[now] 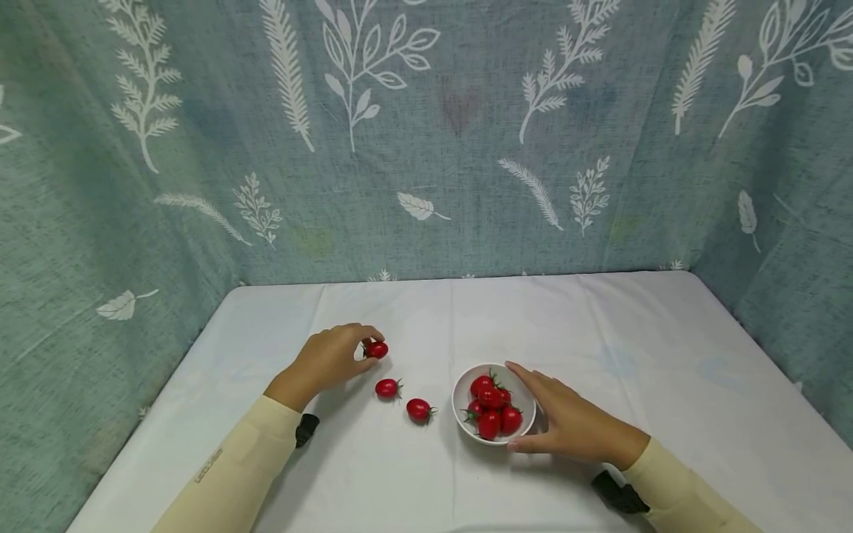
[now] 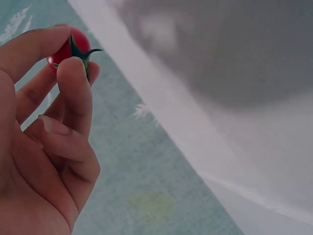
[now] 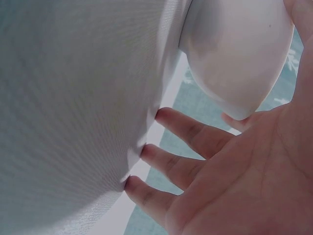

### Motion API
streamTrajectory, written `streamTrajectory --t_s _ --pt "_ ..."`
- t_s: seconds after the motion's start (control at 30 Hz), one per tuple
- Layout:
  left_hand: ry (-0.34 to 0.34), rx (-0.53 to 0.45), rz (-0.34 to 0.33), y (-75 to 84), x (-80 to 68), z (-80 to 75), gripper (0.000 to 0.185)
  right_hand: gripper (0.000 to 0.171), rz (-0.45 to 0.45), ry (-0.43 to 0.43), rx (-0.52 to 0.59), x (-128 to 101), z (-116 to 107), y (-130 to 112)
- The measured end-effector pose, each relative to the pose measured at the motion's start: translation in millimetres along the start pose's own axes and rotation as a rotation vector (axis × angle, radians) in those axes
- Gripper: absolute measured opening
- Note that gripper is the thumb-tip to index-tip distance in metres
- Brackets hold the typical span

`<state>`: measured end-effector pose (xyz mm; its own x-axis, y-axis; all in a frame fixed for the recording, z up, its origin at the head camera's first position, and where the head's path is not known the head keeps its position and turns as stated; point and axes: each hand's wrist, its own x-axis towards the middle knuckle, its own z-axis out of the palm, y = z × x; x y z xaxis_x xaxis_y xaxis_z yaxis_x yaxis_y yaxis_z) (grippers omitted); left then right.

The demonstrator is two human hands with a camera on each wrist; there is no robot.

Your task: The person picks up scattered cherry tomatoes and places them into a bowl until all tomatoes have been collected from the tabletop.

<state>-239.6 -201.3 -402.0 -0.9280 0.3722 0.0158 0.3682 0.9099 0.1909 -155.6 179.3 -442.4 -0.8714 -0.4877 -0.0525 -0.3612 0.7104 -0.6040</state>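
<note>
White cloth [image 1: 600,355], glossy round tomato [image 1: 376,349]

We see our right hand [image 3: 254,181] open beside the white bowl [image 3: 239,54], palm toward it. Our fingers [image 3: 190,129] lie straight, their tips touching the white cloth on the table [image 3: 73,107].

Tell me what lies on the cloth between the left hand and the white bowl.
In the head view, two loose cherry tomatoes lie between the left hand, which pinches a third tomato, and the white bowl.
</note>
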Motion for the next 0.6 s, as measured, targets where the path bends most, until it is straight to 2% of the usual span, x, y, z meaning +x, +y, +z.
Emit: streamTrajectory --t_s 0.17,0.37,0.6 --pt "0.081 -0.004 0.053 12.4 -4.2 -6.3 0.037 0.112 -0.013 0.005 -0.001 -0.2 0.4 1.4" --pt "0.186 -0.005 0.153 33.2 -10.6 -11.3 0.034 0.112 -0.007 0.001 -0.007 -0.8 0.6 1.8" --pt "0.259 0.019 0.278 59.5 -14.1 -12.2 0.032 0.112 -0.008 0.001 -0.009 -0.1 0.0 2.4"
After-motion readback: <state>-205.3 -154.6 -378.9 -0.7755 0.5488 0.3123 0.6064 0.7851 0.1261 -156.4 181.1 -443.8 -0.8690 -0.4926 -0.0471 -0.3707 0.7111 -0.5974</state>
